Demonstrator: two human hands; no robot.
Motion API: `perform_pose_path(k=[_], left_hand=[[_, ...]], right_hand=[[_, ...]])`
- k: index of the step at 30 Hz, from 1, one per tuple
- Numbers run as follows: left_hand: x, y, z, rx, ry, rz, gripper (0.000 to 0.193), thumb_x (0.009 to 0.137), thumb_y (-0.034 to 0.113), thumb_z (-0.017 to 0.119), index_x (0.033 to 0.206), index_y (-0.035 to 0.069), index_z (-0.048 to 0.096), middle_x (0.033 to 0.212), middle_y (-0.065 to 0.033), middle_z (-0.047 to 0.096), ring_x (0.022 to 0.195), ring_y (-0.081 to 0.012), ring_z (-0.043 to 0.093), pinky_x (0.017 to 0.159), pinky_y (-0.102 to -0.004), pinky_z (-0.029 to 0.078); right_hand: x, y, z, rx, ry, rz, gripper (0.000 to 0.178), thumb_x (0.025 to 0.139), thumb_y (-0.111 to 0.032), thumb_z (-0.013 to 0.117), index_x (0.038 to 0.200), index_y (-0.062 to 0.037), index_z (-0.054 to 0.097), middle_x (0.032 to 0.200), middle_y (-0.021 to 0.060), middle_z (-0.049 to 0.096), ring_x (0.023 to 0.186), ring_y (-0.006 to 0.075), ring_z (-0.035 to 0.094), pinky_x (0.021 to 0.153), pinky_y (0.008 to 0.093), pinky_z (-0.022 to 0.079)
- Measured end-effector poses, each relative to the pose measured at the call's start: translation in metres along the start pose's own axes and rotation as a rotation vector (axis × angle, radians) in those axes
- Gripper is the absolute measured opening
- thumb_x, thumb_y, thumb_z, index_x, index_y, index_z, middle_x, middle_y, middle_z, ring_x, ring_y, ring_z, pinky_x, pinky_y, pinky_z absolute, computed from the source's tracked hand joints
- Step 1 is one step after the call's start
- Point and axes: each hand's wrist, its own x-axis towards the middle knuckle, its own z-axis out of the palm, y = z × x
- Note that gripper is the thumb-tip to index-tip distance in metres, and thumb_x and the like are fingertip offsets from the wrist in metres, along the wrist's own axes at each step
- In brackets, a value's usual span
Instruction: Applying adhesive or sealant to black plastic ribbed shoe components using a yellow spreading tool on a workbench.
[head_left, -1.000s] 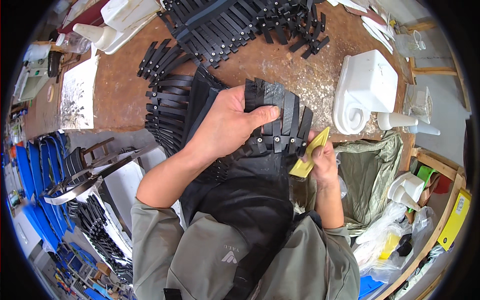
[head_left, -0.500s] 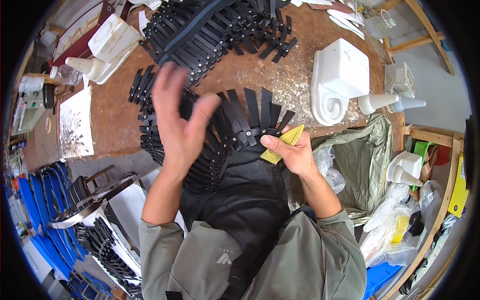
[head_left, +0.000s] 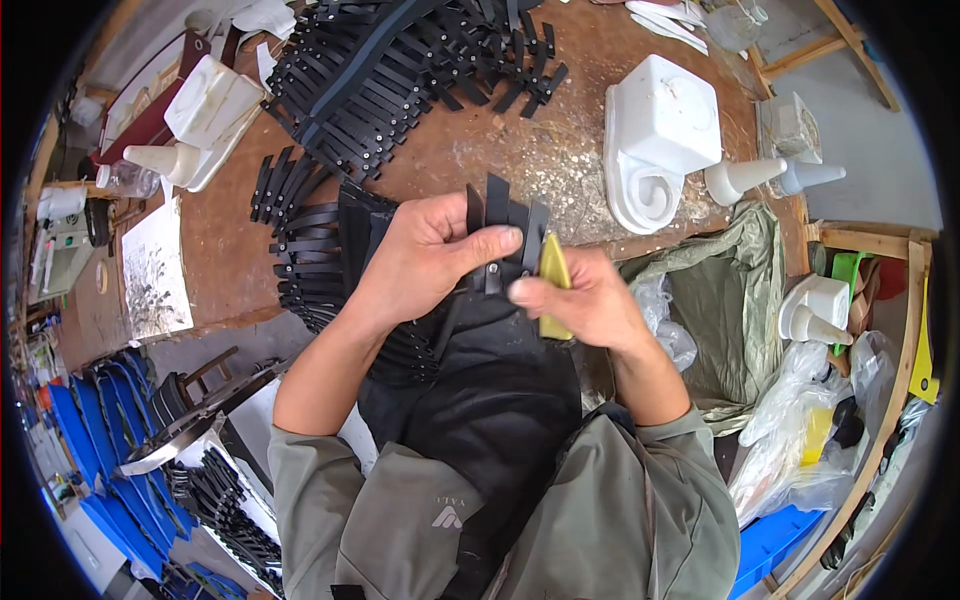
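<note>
Black strapped piece (head_left: 500, 240) held up over the lap at the brown workbench (head_left: 230, 250) edge, pinched in the closed left hand (head_left: 425, 255). Right hand (head_left: 585, 300) clamped around a yellow scraper (head_left: 552, 285), thumb touching the straps. Likely risk: slipping blade nicking fingers, or loosened straps dropping among the black strap pile (head_left: 320, 270) beside.

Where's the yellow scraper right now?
In the head view, the yellow scraper is in the right hand, just right of the black strips pinched by the left hand.
</note>
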Motion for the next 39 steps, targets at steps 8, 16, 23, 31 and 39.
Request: perform_pose_path(k=[8, 16, 23, 31, 39], left_hand=[[-0.004, 0.013, 0.003, 0.022, -0.097, -0.154, 0.016, 0.082, 0.012, 0.07, 0.089, -0.002, 0.065, 0.077, 0.0027, 0.063, 0.068, -0.0014, 0.052, 0.059, -0.0175, 0.042], [0.002, 0.017, -0.008, 0.279, -0.261, -0.185, 0.037, 0.079, 0.024, 0.074, 0.059, 0.003, 0.051, 0.056, 0.0093, 0.039, 0.054, -0.0016, 0.031, 0.043, -0.0228, 0.023], [-0.002, 0.01, -0.003, 0.177, -0.138, -0.122, 0.027, 0.086, 0.023, 0.067, 0.072, 0.0, 0.06, 0.065, 0.0086, 0.048, 0.061, -0.0012, 0.038, 0.05, -0.0202, 0.033], [0.003, -0.005, -0.002, 0.126, -0.265, -0.156, 0.015, 0.086, 0.015, 0.064, 0.089, -0.001, 0.063, 0.073, 0.007, 0.056, 0.068, -0.0012, 0.044, 0.058, -0.0198, 0.04], [0.002, 0.003, 0.005, 0.23, -0.213, -0.163, 0.019, 0.081, 0.011, 0.068, 0.094, -0.003, 0.064, 0.078, 0.0036, 0.061, 0.072, -0.0051, 0.05, 0.066, -0.0229, 0.045]], right_hand=[[0.015, -0.009, -0.011, -0.069, 0.061, -0.217, 0.015, 0.085, -0.014, 0.067, 0.087, -0.0004, 0.061, 0.069, -0.0036, 0.055, 0.062, 0.0028, 0.047, 0.053, 0.0203, 0.039], [0.012, -0.001, -0.008, -0.054, 0.054, -0.248, 0.013, 0.084, -0.012, 0.067, 0.091, -0.0021, 0.062, 0.068, -0.0045, 0.053, 0.063, 0.003, 0.046, 0.054, 0.0211, 0.039], [0.012, -0.002, -0.009, -0.153, 0.054, -0.3, 0.013, 0.084, -0.012, 0.066, 0.092, -0.0023, 0.061, 0.067, -0.0028, 0.053, 0.061, 0.005, 0.047, 0.054, 0.0219, 0.04], [0.011, -0.004, -0.006, -0.298, 0.177, -0.346, 0.01, 0.084, -0.011, 0.064, 0.09, -0.003, 0.06, 0.073, 0.0092, 0.061, 0.063, 0.019, 0.061, 0.058, 0.0289, 0.047], [-0.001, -0.005, -0.045, -0.321, 0.416, -0.395, 0.021, 0.087, -0.015, 0.064, 0.099, 0.0023, 0.061, 0.081, 0.0049, 0.064, 0.069, 0.0113, 0.058, 0.061, 0.0231, 0.046]])
